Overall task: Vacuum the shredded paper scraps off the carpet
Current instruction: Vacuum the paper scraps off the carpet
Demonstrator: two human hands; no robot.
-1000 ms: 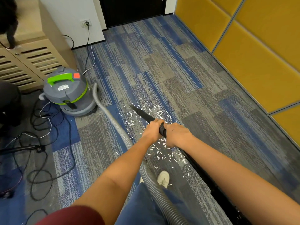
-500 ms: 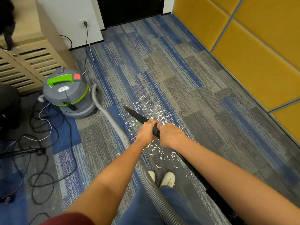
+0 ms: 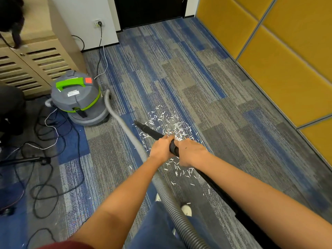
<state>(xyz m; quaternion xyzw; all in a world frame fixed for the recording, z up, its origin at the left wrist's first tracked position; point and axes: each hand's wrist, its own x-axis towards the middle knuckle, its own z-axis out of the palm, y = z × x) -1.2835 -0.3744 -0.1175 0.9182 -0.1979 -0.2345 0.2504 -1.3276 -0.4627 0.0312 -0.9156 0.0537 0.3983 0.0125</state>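
Head view: the vacuuming looks partly done. White shredded paper scraps (image 3: 172, 124) lie thick on the blue-grey striped carpet (image 3: 197, 78), just right of the tapered black plastic vacuum nozzle (image 3: 149, 130). The left hand (image 3: 160, 147) and right hand (image 3: 191, 151) both wrap closed round its tube. Next, I judge, the tip needs to swing right into the pile.

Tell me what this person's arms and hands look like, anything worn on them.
The left hand and the right hand are bare: no gloves, rings or watch show. The left forearm and right forearm are uncovered too. A dark red sleeve edge shows on the left upper arm at the bottom of the view; any right sleeve is out of frame.
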